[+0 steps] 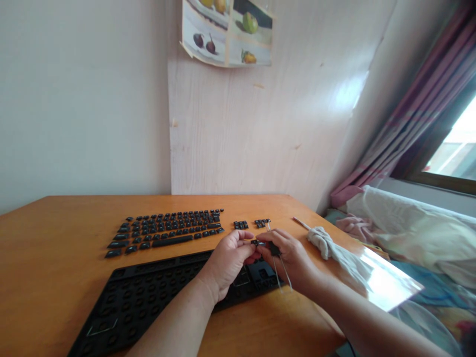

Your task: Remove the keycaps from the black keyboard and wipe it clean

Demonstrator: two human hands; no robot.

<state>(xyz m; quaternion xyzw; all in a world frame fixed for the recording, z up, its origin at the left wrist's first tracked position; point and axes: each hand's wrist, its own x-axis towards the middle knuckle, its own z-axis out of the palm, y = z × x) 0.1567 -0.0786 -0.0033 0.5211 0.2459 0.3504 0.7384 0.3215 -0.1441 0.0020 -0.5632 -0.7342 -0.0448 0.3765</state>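
Over the right part of a black keyboard base (139,292), both of my hands meet. My left hand (230,260) pinches a small black keycap (255,243) between thumb and fingertips. In my right hand (295,255) is a keycap puller (274,249) with a dark handle and thin wire loops, some pointing down toward the base. The puller's tip is close to the keycap; fingers hide whether they touch. Most of the base shows bare round key sockets, and part of it lies beneath my left forearm.
Loose black keycaps (167,228) lie in rows behind the base, with smaller groups (241,224) to their right. A grey cloth (323,243) and a thin stick (300,223) lie at the right, near a shiny sheet (390,277). Bedding (405,218) is beyond the table.
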